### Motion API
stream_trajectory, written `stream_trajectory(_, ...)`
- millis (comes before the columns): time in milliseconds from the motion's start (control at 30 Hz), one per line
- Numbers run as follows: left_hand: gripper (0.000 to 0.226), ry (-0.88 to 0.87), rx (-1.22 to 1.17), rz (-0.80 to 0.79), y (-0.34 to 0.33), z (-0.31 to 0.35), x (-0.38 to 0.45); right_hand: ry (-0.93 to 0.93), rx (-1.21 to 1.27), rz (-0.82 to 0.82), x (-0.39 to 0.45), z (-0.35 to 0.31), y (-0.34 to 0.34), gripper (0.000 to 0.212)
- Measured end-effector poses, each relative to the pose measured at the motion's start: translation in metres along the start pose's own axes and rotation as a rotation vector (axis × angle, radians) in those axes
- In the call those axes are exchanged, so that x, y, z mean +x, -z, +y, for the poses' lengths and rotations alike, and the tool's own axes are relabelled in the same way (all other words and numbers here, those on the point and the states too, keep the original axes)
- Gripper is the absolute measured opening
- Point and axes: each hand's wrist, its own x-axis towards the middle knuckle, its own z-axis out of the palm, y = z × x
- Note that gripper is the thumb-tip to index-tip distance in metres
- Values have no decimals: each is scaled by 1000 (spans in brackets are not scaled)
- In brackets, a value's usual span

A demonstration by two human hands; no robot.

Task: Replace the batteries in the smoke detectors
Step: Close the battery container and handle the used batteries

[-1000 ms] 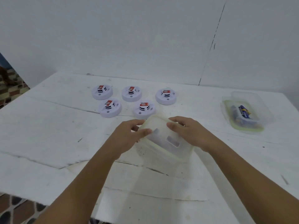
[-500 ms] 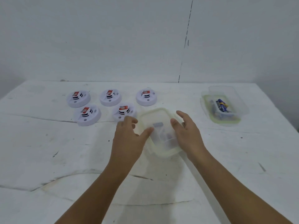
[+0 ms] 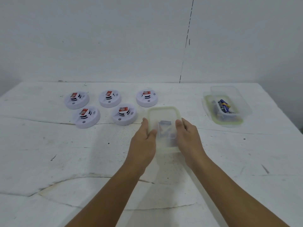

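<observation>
Several white round smoke detectors with red-labelled batteries on top lie in two rows at the table's back left. In the middle, a clear plastic box with a pale green-rimmed lid lies flat on the table, with dark shapes inside that are too blurred to name. My left hand grips its left side with the thumb on the lid. My right hand grips its right side the same way.
At the back right an open clear box holding blue batteries stands on its green-rimmed lid. The white table is cracked and scuffed. A white wall runs close behind the table.
The lidded box was tilted up between my hands; it now lies flat on the table. Both hands have slid to its long sides.
</observation>
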Motion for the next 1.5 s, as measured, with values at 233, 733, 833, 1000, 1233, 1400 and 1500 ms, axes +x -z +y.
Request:
stream_trajectory(233,56,76,-305,-88,1,2,-2,15,-7,42,-4,-2,-5,53)
stream_trajectory(733,45,-1,-369,-187,10,-2,1,-44,63,57,0,-1,1,42)
stream_trajectory(833,45,-21,-378,-204,9,-2,1,-88,113,47,1,-1,3,42)
stream_trajectory(1000,37,-56,-221,-245,19,0,7,-74,152,-44,-3,1,7,46)
stream_trajectory(1233,41,-81,90,-2,20,-6,28,11,97,60,-1,13,14,27)
stream_trajectory(1400,51,-110,123,-42,-3,6,55,9,109,128,21,5,30,27)
stream_trajectory(1500,58,-99,121,-49,-19,15,78,14,100,171,41,-1,38,29)
